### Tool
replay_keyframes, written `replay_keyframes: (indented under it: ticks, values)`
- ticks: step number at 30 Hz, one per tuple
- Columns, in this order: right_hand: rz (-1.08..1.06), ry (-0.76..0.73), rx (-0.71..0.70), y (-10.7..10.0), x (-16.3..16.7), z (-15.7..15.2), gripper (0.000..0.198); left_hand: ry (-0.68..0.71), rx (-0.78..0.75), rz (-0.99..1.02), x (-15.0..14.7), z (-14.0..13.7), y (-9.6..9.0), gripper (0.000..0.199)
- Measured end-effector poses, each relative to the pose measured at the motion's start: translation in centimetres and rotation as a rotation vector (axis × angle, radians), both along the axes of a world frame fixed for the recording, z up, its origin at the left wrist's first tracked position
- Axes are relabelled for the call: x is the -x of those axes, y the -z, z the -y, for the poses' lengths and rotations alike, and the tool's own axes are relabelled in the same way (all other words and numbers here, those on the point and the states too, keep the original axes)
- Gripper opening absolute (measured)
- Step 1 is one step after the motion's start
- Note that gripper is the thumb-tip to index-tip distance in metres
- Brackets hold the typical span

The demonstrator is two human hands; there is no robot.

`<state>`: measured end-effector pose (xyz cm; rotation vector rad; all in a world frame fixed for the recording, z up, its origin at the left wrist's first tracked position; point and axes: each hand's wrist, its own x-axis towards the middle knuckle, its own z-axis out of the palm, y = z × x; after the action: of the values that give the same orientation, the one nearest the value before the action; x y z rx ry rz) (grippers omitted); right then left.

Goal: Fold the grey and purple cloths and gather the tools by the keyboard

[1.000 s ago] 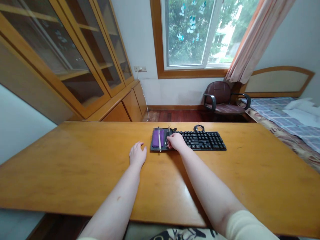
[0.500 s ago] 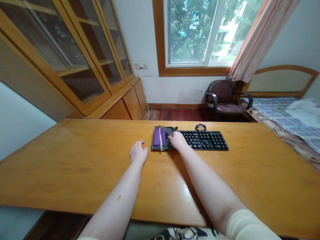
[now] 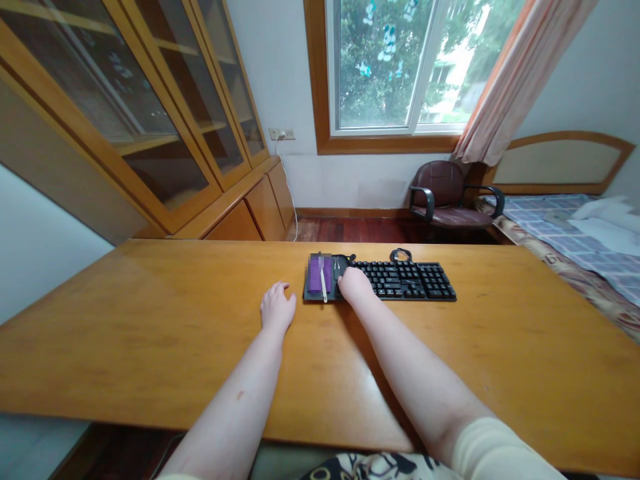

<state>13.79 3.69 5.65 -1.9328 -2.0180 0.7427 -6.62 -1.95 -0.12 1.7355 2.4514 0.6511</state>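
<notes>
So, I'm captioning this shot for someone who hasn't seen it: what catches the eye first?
The two bare forearms reaching across the wooden desk: the left hand rests flat on it, the right hand sits at a dark tray holding a purple item and a white tool. A black keyboard lies just right of the tray.

Your left hand (image 3: pixel 277 308): bare, no ring, no watch, forearm uncovered down to frame bottom. Your right hand (image 3: pixel 356 287): bare too, forearm uncovered; cream sleeve pushed up near elbow, soft knit look, on your side of desk (image 3: pixel 150 347). Below desk edge, dark garment with pale floral print.
</notes>
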Motion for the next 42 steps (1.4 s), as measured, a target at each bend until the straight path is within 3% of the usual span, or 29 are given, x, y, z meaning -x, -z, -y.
replay_keyframes:
  ticks: [6, 11, 13, 18, 33, 37, 42]
  values:
    - [0.079, 0.021, -0.159, 0.3, -1.3, 1.2, 0.029, 0.003, -0.011, -0.016, 0.1, -0.1, 0.2, 0.036]
    - [0.170, -0.042, -0.513, 2.0, -6.8, 1.6, 0.037, 0.013, -0.015, -0.025, 0.1, -0.1, 0.3, 0.036]
    - [0.228, -0.115, -0.579, 3.0, -8.6, 1.7, 0.046, 0.012, -0.020, -0.029, 0.1, -0.2, 0.4, 0.036]
    - [0.326, -0.203, -0.548, 4.7, -9.4, 2.2, 0.066, 0.017, -0.027, -0.036, 0.1, -0.2, 0.5, 0.035]
    - [0.373, -0.177, -0.497, 5.2, -9.6, 2.6, 0.068, 0.016, -0.020, -0.026, 0.1, -0.1, 0.2, 0.035]
    - [0.400, -0.178, -0.484, 5.4, -12.1, 3.2, 0.068, 0.021, -0.028, -0.028, 0.0, -0.1, 0.2, 0.035]
    - [0.474, -0.157, -0.505, 6.1, -18.0, 4.3, 0.065, 0.013, -0.014, -0.031, 0.0, -0.1, 0.1, 0.036]
